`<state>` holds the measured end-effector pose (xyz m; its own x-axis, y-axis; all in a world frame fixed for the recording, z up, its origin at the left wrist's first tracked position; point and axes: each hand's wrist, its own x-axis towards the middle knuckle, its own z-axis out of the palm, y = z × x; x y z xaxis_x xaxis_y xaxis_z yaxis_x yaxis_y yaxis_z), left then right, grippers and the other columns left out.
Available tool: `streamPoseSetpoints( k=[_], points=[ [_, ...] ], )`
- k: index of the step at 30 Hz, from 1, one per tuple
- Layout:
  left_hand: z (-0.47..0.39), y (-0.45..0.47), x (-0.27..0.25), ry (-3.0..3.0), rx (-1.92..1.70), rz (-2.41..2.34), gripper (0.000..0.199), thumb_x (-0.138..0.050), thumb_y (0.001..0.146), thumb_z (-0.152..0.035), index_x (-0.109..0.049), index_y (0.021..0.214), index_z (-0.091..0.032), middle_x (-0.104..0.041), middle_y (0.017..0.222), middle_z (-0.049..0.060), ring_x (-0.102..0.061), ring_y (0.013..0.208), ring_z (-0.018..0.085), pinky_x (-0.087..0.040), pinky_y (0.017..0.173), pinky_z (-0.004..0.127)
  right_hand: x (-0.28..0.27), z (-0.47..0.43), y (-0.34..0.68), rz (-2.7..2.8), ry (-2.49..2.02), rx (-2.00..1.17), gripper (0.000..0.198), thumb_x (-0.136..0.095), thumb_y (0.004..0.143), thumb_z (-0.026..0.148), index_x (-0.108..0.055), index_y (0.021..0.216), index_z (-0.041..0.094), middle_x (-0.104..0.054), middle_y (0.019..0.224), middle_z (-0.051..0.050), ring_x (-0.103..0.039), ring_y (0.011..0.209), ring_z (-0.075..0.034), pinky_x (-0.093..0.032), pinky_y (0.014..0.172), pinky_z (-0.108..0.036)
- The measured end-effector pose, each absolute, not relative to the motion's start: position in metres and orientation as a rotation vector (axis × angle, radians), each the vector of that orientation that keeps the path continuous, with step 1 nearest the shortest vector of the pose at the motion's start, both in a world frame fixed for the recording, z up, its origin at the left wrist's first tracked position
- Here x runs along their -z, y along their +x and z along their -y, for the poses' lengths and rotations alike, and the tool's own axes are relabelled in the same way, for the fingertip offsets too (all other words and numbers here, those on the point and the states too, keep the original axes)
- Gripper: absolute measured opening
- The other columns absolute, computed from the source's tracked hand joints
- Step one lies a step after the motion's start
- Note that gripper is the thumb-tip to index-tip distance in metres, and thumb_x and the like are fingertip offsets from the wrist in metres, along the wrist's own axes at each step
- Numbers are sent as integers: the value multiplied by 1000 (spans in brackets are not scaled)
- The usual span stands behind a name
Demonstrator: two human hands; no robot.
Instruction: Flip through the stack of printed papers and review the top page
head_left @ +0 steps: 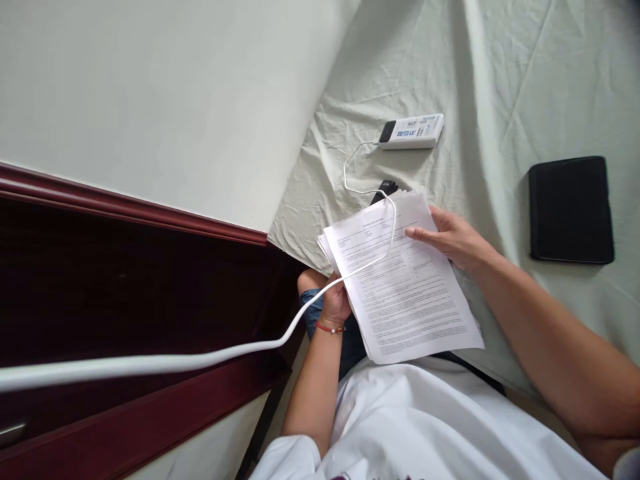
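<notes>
A stack of printed white sheets [410,293] lies partly on my lap and partly on the pale green bedsheet [500,80]. My left hand [334,303], with a red bracelet at the wrist, grips the stack's left edge from below. My right hand [450,235] rests flat on the upper right part of the top sheet, fingers spread. A white cable [200,360] crosses over the paper and runs to a white power bank [411,131] lying farther up the bed.
A black wallet-like case [571,209] lies on the bedsheet to the right. A small black object [384,189] peeks out above the papers. A dark red wooden bed frame [125,280] and a white wall [150,87] fill the left side.
</notes>
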<state>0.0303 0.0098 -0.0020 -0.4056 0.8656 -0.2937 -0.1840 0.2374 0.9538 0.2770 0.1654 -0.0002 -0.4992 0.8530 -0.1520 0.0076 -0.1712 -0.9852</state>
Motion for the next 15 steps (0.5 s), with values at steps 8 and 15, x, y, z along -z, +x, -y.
streamPoseSetpoints(
  k=[8, 15],
  points=[
    [-6, 33, -1, 654, -1382, -1479, 71, -92, 64, -77, -77, 110, -25, -77, 131, 17, -73, 129, 39, -62, 107, 57, -6, -161, 279, 1037, -859, -2154, 43, -98, 70, 54, -83, 99, 26, -83, 93, -5, -78, 79, -28, -66, 71, -43],
    [-1, 35, 4, 577, -1272, -1481, 69, -99, 63, -59, -79, 119, -24, -80, 130, 16, -75, 127, 42, -64, 103, 58, -4, -160, 281, 1105, -845, -2359, 41, -97, 73, 55, -85, 93, 21, -84, 97, -11, -81, 84, -31, -68, 75, -45]
  ],
)
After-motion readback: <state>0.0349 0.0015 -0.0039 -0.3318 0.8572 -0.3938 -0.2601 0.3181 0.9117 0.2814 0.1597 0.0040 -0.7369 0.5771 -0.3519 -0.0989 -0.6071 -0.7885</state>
